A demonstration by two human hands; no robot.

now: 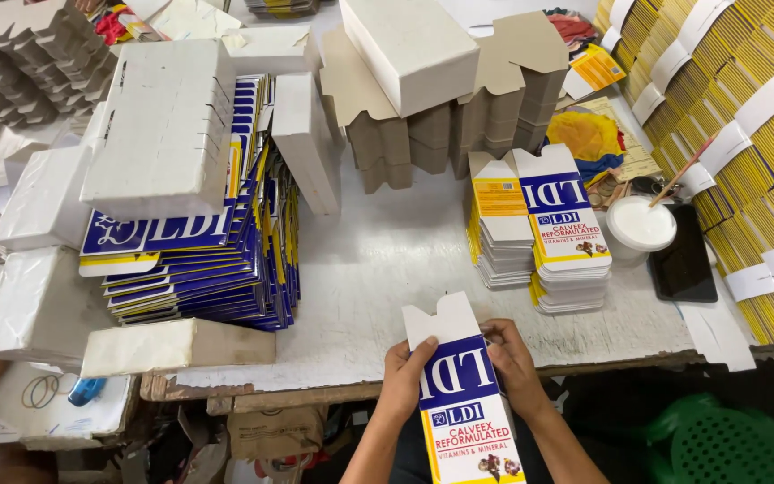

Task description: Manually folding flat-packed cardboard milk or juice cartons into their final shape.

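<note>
a flat printed carton [465, 403], white with a blue band across its upper part and a yellow edge, is sitting upright between the person's two hands at the near edge of the work table [387, 260], its two white top flaps pointing away from the person. the left hand [405, 372] is grasping the carton's left edge, fingers curling onto the blue band. the right hand [511, 363] is gripping the right edge at about the same height, fingers tucking behind the carton near the top.

just beyond the carton, to the right, a stack of flat cartons [553, 233] of the same print is lying on the table in two piles side by side. right of that a round white tub [640, 226] is standing with a thin stick leaning in it, and a dark phone [684, 260] is lying beside it. on the left a big heap of blue and yellow flats [217, 269] is leaning under white wrapped bundles [163, 125]. grey folded boxes [423, 99] are piling up at the back, and banded yellow stacks [745, 116] are filling the far right.
</note>
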